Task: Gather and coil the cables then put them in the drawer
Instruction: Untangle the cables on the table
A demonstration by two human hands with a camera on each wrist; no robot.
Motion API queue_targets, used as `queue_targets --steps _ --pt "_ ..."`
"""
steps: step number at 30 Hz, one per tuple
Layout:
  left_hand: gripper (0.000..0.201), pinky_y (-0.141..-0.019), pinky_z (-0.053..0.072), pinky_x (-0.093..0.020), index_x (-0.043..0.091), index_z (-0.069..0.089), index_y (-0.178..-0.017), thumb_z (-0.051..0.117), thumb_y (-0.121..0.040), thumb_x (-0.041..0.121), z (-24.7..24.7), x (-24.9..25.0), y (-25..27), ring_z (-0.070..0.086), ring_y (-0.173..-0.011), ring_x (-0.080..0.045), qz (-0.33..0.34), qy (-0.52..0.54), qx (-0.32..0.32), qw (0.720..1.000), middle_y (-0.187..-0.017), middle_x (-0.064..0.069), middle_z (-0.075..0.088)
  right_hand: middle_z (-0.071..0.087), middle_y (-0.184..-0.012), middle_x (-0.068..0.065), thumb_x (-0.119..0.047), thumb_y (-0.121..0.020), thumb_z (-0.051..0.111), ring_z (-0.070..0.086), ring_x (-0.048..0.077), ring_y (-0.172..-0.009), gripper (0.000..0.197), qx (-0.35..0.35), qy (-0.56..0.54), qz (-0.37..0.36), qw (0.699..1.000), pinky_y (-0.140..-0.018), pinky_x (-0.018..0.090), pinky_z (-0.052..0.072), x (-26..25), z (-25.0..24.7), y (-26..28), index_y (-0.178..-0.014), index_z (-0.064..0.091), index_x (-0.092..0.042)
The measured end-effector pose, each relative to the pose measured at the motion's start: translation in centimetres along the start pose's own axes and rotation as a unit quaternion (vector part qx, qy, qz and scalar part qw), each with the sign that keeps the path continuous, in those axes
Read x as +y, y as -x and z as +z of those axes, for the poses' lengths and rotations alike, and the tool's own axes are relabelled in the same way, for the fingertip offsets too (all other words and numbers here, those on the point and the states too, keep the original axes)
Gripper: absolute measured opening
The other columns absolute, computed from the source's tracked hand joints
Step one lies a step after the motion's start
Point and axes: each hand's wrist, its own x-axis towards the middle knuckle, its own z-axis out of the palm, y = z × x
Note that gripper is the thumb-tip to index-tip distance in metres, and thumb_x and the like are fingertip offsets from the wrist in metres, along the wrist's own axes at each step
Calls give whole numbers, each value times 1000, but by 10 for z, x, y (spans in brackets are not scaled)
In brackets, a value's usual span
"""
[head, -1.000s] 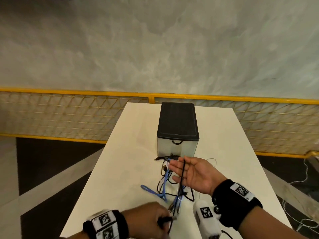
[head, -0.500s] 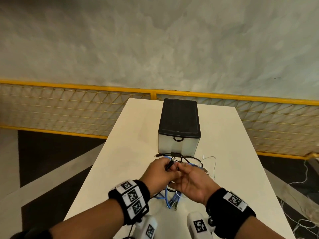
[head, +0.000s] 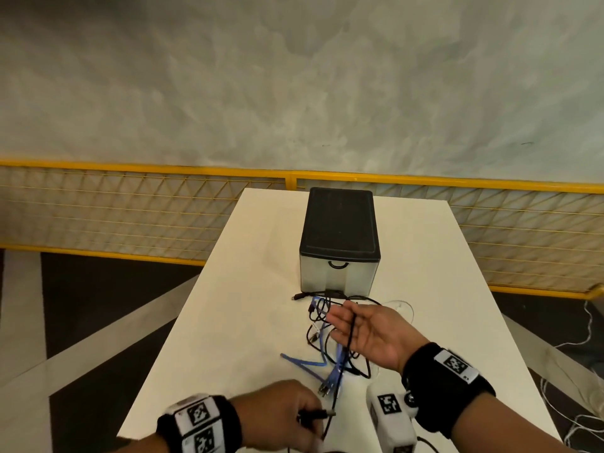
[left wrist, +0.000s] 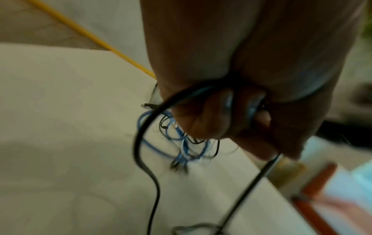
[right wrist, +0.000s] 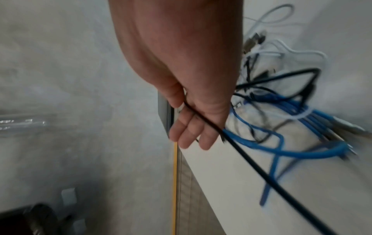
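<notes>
**A:** What is the left hand [head: 281,410] doing?

**B:** It is down by the near edge of the counter [head: 228,322]. Its fingers are curled tight around the black cable [head: 350,335], close to the plug end.

**A:** And the right hand [head: 369,335]?

**B:** It is held up over the middle of the counter, palm up. The fingers are straight and relaxed. The black cable runs across the palm, and the thumb presses it at the top. From there the cable goes down to the left hand.

**A:** Where are the other cables?

**B:** They lie in a messy heap on the counter, under and beside the right hand. There is a blue cable [head: 322,364] with a white tie around part of it, and a thin white cable [head: 403,305] nearer the right edge. More black loops are mixed in with them.

**A:** And the drawer?

**B:** The drawer box [head: 340,237] stands toward the far edge of the counter, just behind the heap. It has a black top and a see-through drawer front [head: 338,276] with a black handle. The drawer is closed.
</notes>
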Motion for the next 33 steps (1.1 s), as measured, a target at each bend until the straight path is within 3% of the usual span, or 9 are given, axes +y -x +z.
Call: queue_targets --steps 4,7,10,15,18,20,24,28,33 --pt "13 -72 44 -14 19 73 -82 76 -81 31 -6 -7 13 56 -68 6 -24 7 10 1000 -67 15 64 76 -93 15 -17 -102 40 73 27 -87 21 2 32 4 999 -73 42 57 2 2 -2 -94 58 -10" --pt "16 -65 43 -17 21 64 -71 74 -81 30 -11 4 4 52 -60 -2 14 85 170 982 -66 7 62 72 -111 19 -16 -100 44 69 31 -103 14 -30 45 11 998 -89 50 50 15 2 -1 -96 56 -12" --pt "15 -50 43 -11 11 62 -73 70 -85 11 -17 20 -21 53 -50 -1 12 207 297 932 -65 2 62 73 -101 16 -14 -95 50 66 32 -89 8 -69 35 11 997 -88 51 49 29 9 6 -93 57 -11" --pt "14 -56 49 -24 8 60 -74 71 -81 3 -15 29 -47 58 -57 -13 0 270 306 913 -63 -3 59 67 -89 12 -17 -97 46 60 27 -77 13 -86 36 -8 996 -85 50 46 35 10 11 -93 57 -10" --pt "25 -42 37 -9 11 55 -66 66 -83 -3 -13 35 -40 46 -40 1 4 238 253 938 -54 5 52 57 -72 10 -22 -86 54 53 24 -64 15 -77 55 2 996 -69 39 46 29 8 16 -83 57 -8" --pt "21 -39 32 -5 9 57 -70 64 -84 -5 -9 38 -30 43 -36 6 9 184 190 964 -54 7 53 64 -75 15 -21 -87 54 57 28 -63 15 -67 34 14 997 -66 37 47 26 8 15 -85 59 -7" --pt "9 -54 41 -8 13 66 -77 72 -83 12 -1 28 -8 56 -53 4 -1 129 83 988 -67 4 65 71 -110 22 -18 -101 40 72 33 -94 23 -42 8 18 999 -80 45 53 20 8 7 -96 58 -5" --pt "10 -57 42 -13 17 68 -78 77 -80 19 -9 17 16 53 -56 2 -53 105 7 993 -65 7 62 74 -102 20 -16 -103 36 73 31 -90 24 -14 20 22 999 -81 45 55 26 11 0 -104 57 -4" --pt "10 -55 37 -3 7 68 -91 69 -88 16 -23 23 30 50 -54 9 -50 0 -54 997 -67 10 57 77 -85 17 -13 -103 38 75 28 -75 23 18 11 19 1000 -66 39 61 38 18 -6 -99 58 -3"
